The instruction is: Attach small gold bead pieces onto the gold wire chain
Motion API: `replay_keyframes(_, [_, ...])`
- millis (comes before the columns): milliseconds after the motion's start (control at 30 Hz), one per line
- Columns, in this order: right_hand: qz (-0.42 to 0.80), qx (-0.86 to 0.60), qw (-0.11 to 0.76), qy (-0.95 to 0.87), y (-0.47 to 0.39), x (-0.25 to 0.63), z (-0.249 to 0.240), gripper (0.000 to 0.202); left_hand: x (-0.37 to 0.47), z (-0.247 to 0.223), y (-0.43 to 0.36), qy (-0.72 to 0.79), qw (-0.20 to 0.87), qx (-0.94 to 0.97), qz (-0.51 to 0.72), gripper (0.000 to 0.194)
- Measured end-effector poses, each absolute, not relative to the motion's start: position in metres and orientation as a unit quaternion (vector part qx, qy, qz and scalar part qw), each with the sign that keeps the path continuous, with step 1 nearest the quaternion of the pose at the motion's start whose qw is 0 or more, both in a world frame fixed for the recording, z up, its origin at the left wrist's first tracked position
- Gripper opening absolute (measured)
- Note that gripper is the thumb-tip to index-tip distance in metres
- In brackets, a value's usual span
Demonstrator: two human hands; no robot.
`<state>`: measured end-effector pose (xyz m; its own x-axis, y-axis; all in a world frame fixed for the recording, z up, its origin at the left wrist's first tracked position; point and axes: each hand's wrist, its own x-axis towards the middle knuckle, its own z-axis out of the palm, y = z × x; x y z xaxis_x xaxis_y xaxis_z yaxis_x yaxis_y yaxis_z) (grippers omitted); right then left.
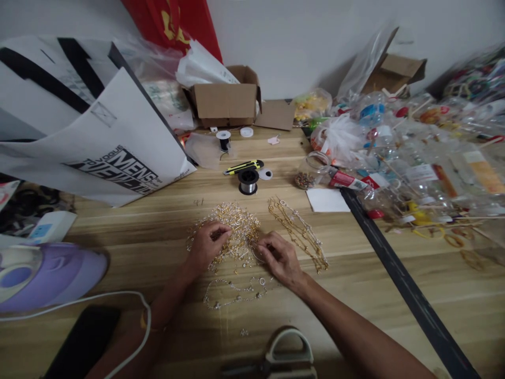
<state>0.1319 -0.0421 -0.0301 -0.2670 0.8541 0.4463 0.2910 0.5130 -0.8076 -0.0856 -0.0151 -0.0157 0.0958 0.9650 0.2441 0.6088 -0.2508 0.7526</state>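
A heap of small gold and silver jewellery pieces [232, 221] lies on the wooden table. My left hand [207, 242] is at the heap's left side, thumb and forefinger pinched together. Over its right edge, my right hand [278, 258] is also closed in a pinch. Whatever either hand holds is too small to make out. A silver chain with beads [236, 299] lies loosely curved just below the heap. To the right of my right hand, several gold and silver chains [298, 231] are laid out side by side.
Behind the heap are a wire spool [248, 182], a yellow utility knife [242, 167] and a jar of beads [313, 171]. Scissors [290, 352] lie at the front edge, a phone [84, 342] at left. Plastic bottles [414, 152] crowd the right; a white bag [98, 137] stands left.
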Motion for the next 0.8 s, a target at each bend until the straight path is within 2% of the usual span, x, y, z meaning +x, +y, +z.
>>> replay_keyframes(800, [0.305,-0.390,0.462,-0.736,-0.0424,0.1316,-0.0318,0.012,-0.0866,-0.0178,-0.0160,0.600,0.333,0.611,0.396,0.011])
